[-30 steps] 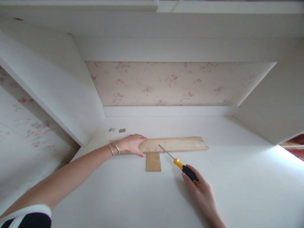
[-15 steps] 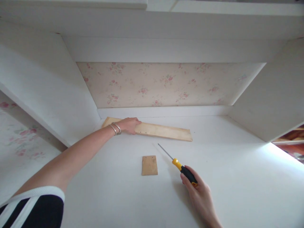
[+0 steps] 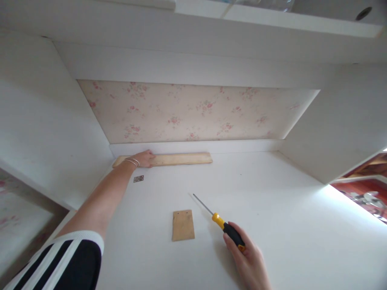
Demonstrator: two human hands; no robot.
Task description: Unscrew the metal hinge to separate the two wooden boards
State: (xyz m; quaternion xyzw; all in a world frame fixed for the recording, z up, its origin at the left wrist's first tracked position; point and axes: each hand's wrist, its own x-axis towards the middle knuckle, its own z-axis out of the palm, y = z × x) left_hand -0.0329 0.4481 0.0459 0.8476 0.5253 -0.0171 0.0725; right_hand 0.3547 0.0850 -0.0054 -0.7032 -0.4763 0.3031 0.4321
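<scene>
A: Head view: left hand [image 3: 144, 158] lies flat on the long wooden strip [image 3: 178, 159], now pushed against the back wall.
B: Stiff and light, I'd judge; best pinned mid-length.
A: Right hand [image 3: 250, 262] is wrapped around the screwdriver [image 3: 222, 223], beside the small wooden block [image 3: 183, 225]. Probably a hinge [image 3: 138, 178], uncovered since.

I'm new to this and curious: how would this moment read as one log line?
left hand: flat on wooden strip | right hand: holds screwdriver | small wood piece, hinge: untouched
</scene>
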